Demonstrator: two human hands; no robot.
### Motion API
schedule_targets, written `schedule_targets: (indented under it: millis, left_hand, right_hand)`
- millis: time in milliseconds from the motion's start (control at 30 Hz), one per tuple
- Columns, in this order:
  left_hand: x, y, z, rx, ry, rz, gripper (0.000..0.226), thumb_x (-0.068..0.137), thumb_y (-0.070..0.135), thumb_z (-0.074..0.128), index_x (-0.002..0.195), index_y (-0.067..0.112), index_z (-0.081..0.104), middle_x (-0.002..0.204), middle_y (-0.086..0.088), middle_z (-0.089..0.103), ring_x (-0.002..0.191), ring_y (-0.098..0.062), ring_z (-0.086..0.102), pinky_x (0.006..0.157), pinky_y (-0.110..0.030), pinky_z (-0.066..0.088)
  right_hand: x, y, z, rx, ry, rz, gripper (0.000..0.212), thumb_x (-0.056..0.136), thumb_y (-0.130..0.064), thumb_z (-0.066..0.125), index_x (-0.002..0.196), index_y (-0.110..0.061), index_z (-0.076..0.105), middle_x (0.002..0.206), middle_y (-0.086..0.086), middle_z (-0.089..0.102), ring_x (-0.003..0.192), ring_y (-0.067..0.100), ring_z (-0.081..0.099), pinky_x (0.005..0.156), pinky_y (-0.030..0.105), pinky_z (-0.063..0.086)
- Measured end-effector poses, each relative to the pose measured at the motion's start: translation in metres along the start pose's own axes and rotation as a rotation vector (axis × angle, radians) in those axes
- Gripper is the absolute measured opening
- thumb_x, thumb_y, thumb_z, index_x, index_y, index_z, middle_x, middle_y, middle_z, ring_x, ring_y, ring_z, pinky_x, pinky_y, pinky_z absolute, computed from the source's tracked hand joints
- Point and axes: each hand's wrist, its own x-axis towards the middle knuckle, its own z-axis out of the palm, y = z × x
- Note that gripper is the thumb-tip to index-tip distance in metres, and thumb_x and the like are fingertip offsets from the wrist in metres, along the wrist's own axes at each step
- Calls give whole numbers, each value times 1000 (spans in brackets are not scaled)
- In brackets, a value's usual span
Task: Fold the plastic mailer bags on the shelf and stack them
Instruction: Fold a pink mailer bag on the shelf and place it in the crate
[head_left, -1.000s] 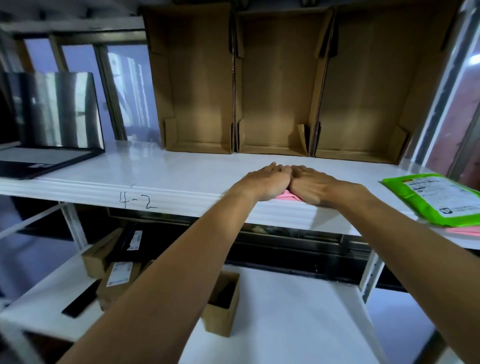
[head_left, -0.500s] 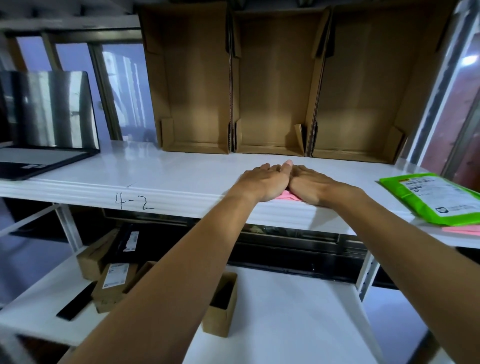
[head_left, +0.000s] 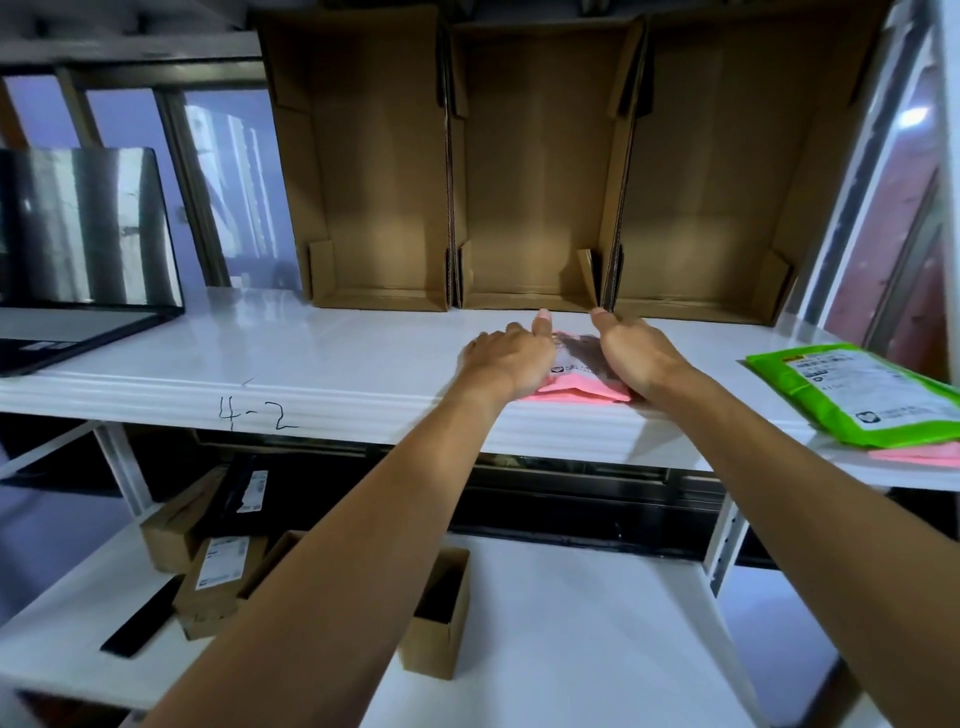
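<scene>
From my head camera, I am reaching both arms forward and slightly up to the white shelf (head_left: 337, 358), forearms nearly straight and converging toward its middle; my left hand (head_left: 511, 358) is lying palm down with the fingers straight and together, pressing on the left part of a pink mailer bag (head_left: 584, 387); my right hand (head_left: 636, 358) is doing the same on the right part, palm down, fingers stretched toward the back; the two hands are sitting just apart, neither one curling round or pinching anything. The pink mailer bag is lying flat near the front edge of the shelf, mostly hidden under my hands; between them a pale label patch with dark print is showing, and the near pink edge is looking layered, as if doubled over. To the right, well apart, a green mailer bag (head_left: 857, 395) with a white label is resting on top of another pink bag (head_left: 924, 454). Three open cardboard boxes (head_left: 535, 182) are standing along the back, and a laptop (head_left: 83, 244) is sitting open at the far left.
</scene>
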Motion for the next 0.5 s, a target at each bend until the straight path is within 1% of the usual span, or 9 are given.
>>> schedule_targets:
  millis: [67, 100, 133, 167, 233, 300, 367, 433, 500]
  left_hand:
    - [3, -3, -1, -30, 22, -4, 61, 106, 43, 10, 143, 17, 50, 133, -11, 63, 126, -34, 53, 109, -48, 38]
    - [5, -4, 0, -53, 37, -14, 64, 105, 45, 9, 140, 14, 54, 131, -12, 65, 123, -33, 54, 109, -47, 39]
    - [4, -4, 0, -61, 51, -27, 64, 105, 46, 11, 139, 12, 53, 133, -13, 62, 124, -33, 53, 109, -47, 39]
    - [4, -4, 1, -45, 61, -38, 60, 105, 44, 14, 142, 12, 48, 138, -14, 57, 127, -33, 51, 109, -48, 39]
    - [2, -4, -1, -78, 88, -59, 50, 106, 36, 25, 149, 15, 36, 143, -17, 47, 129, -38, 46, 106, -48, 40]
    - [0, -4, -1, -98, 114, -57, 44, 104, 31, 34, 145, 13, 39, 138, -20, 46, 126, -41, 47, 104, -49, 42]
    - [3, -5, -2, -64, 90, -45, 44, 104, 34, 31, 132, 7, 52, 132, -18, 54, 122, -37, 51, 105, -48, 42]
    - [3, -7, -3, -81, 108, -57, 51, 102, 40, 27, 115, 6, 63, 125, -17, 62, 116, -33, 55, 104, -46, 42]
    - [2, -6, -4, -102, 92, -55, 45, 100, 38, 30, 100, 8, 63, 116, -18, 62, 105, -34, 55, 98, -42, 44]
  right_hand:
    - [1, 2, -1, -121, 25, 21, 47, 103, -42, 25, 104, -11, 60, 106, 14, 60, 104, 33, 55, 84, 40, 39]
    - [1, 3, -1, -184, 16, 31, 45, 103, -42, 27, 105, -10, 58, 111, 15, 59, 105, 33, 53, 84, 40, 39]
    - [1, 3, 1, -240, 8, 29, 44, 103, -45, 29, 101, -11, 57, 111, 15, 58, 104, 31, 53, 82, 39, 39]
    - [1, 3, 1, -268, 5, 40, 44, 101, -49, 33, 98, -12, 56, 109, 14, 58, 101, 30, 53, 78, 38, 38]
    - [1, 5, 1, -225, 44, 83, 50, 95, -55, 41, 99, -9, 62, 107, 15, 61, 98, 30, 56, 74, 36, 38]
    - [1, 5, 1, -188, 77, 118, 55, 92, -56, 45, 104, -7, 66, 107, 15, 63, 98, 30, 59, 75, 36, 40]
    - [0, 4, 1, -172, 67, 125, 55, 91, -56, 46, 102, -6, 68, 105, 15, 64, 96, 30, 59, 73, 34, 40]
    - [-2, 1, 0, -134, 69, 130, 49, 92, -53, 49, 91, -7, 67, 95, 12, 65, 88, 27, 59, 66, 32, 38]
    - [-5, 1, -4, -90, 70, 128, 44, 93, -48, 51, 77, -10, 63, 84, 10, 64, 81, 26, 58, 62, 33, 36]
